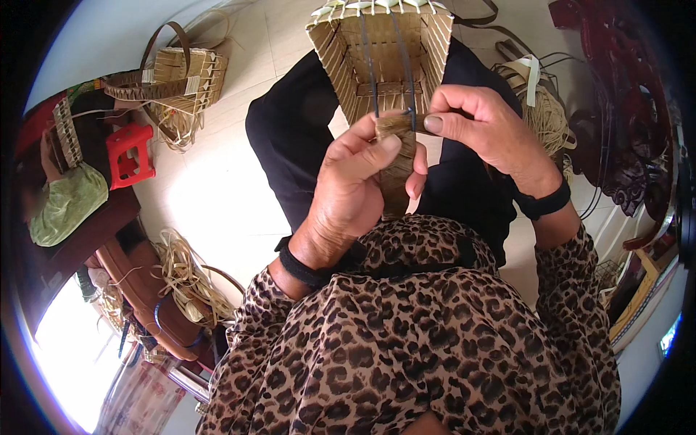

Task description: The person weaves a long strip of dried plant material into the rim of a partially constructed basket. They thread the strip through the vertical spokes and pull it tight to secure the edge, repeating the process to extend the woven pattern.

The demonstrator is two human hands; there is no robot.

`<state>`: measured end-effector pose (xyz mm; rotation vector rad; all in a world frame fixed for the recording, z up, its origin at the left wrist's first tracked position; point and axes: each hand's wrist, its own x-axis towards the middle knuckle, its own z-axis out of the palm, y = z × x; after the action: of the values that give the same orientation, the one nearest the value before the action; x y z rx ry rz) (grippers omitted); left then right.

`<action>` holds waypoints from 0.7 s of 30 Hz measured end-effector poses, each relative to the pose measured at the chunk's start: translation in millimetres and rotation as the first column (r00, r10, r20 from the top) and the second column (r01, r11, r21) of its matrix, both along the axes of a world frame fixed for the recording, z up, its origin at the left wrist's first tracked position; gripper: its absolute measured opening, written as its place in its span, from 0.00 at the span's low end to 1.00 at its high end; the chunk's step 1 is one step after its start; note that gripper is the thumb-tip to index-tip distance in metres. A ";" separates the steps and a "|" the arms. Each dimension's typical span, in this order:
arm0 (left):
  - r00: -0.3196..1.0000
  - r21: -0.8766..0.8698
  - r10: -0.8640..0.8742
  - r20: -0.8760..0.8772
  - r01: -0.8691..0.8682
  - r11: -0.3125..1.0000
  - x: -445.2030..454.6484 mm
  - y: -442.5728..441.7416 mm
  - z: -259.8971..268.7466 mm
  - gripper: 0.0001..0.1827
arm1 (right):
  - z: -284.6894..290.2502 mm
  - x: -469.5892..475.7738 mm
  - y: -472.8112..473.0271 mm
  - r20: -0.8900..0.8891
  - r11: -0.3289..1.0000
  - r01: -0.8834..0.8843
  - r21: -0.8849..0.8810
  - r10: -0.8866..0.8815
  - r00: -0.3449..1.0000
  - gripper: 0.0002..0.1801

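My left hand (353, 174) holds a brown strap wrapped in flat fiber (398, 168), its thumb pressing on the front. At the strap's upper end, my right hand (478, 122) pinches a dark brown strip between thumb and forefinger. Two thin dark cords (405, 60) run from the strap up across the mouth of a woven basket (385, 54). The basket stands between my knees, its opening towards me and its far rim bound with pale strips. Whether the strip passes around both cords cannot be told.
At the left, another handled woven basket (190, 81) sits near a red plastic stool (130, 155); a person in a green sleeve (70, 204) holds a woven band (68, 133). Bundles of pale strips lie at left (187, 277) and right (535, 109). Dark carved wooden furniture (614, 109) stands at right.
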<state>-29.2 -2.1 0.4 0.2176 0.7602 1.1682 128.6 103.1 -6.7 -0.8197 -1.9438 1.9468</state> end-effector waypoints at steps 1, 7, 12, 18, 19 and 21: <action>0.999 0.027 0.035 0.014 -0.035 0.999 3.1 -1.4 -2.3 0.15 | -3.3 1.0 -0.3 0.003 1.000 -0.006 0.002 0.006 1.000 0.10; 0.998 0.021 0.060 0.034 -0.060 0.998 1.9 0.5 0.4 0.17 | -12.9 -1.1 2.1 -0.029 0.996 0.034 -0.084 -0.037 0.999 0.09; 0.999 -0.028 0.030 0.036 -0.029 0.999 1.1 -2.5 -1.2 0.17 | -7.0 -2.4 -0.5 -0.036 0.968 0.020 -0.251 -0.029 0.999 0.10; 0.987 -0.020 0.085 -0.137 -0.089 0.996 15.7 0.2 5.2 0.11 | -6.5 -4.8 4.2 -0.016 0.968 0.002 -0.250 -0.007 1.000 0.12; 0.978 -0.018 0.108 -0.179 -0.113 0.993 18.2 1.3 5.9 0.09 | -7.0 -4.0 5.4 0.000 0.963 -0.010 -0.268 0.010 1.000 0.12; 0.966 -0.015 0.132 -0.223 -0.139 0.990 20.0 0.9 6.9 0.08 | -6.4 -5.9 5.2 -0.017 0.949 -0.011 -0.316 0.006 1.000 0.12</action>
<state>-9.2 -1.2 7.3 0.2772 1.0008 1.2741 122.7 108.3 -13.0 -0.8694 -1.6497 2.2991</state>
